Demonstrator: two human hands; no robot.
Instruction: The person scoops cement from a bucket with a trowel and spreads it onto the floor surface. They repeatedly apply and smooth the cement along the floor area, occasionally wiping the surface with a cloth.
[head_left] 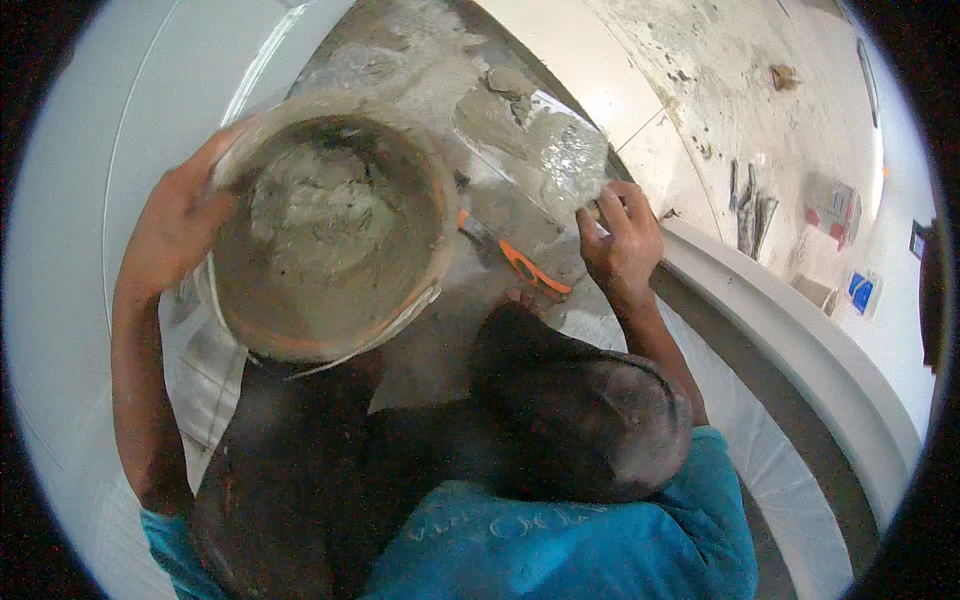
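Note:
My left hand [185, 215] grips the rim of a bucket [445, 235], with the fingers hooked over its left side. Thick, wet grey mortar [325, 215] lies inside the bucket, which tilts toward me. To the right, my right hand [622, 240] is closed around the handle of a trowel [578, 155]. Wet mortar smears the trowel's shiny flat blade, and more mortar [490, 120] lies beside it at the blade's left. Most of the handle is hidden by my fingers.
An orange-handled tool [530, 270] lies on the floor between the bucket and my right hand. Beyond a raised pale edge [790, 340] are pale floor tiles [680, 130], some dark slim tools [755, 215] and a blue-and-white packet [862, 290]. A smooth white wall [60, 250] stands at the left.

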